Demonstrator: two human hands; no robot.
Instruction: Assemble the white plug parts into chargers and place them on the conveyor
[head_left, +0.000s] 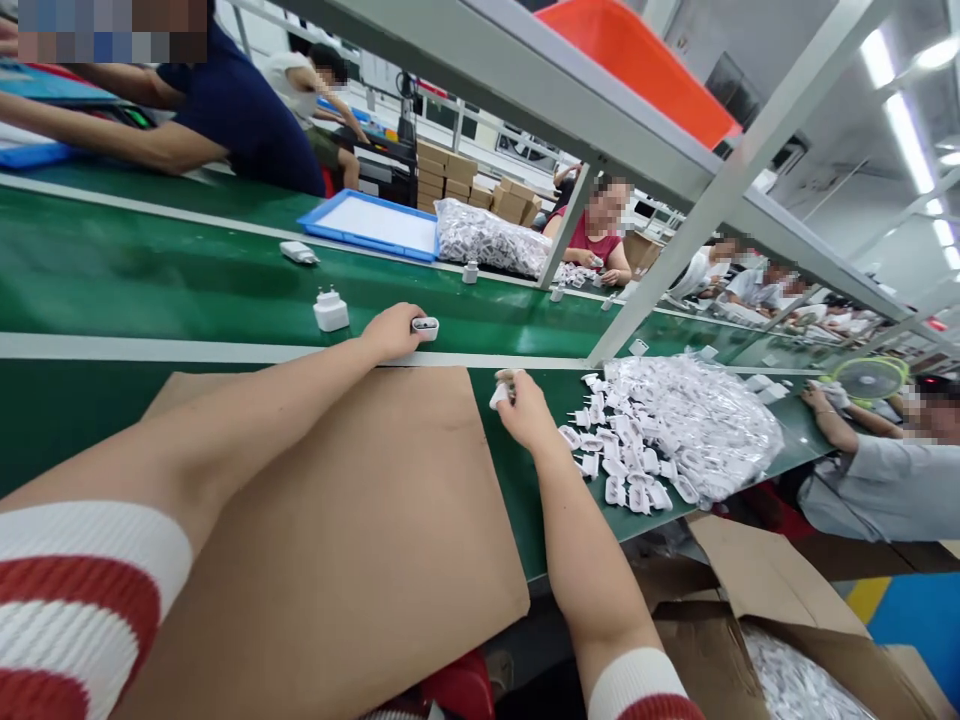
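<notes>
Left hand (391, 332), arm outstretched, pinches a white adapter (424, 327) at the near edge of the green conveyor belt (150, 280). The adapter is a small, rounded, glossy body with its dark oval port end facing the camera. Right hand (526, 412) has its fingertips closed on a small white plug piece (499, 395) just above the green tabletop (517, 490), between the cardboard sheet (360, 520) and a heap of like white parts (675, 430).

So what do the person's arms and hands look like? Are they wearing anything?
Both arms wear ribbed knit sleeves, white with wide red stripes: the left sleeve and the right sleeve. They end well short of the wrists, leaving the forearms bare. The left hand and right hand have no gloves, and no watch or rings show.
</notes>
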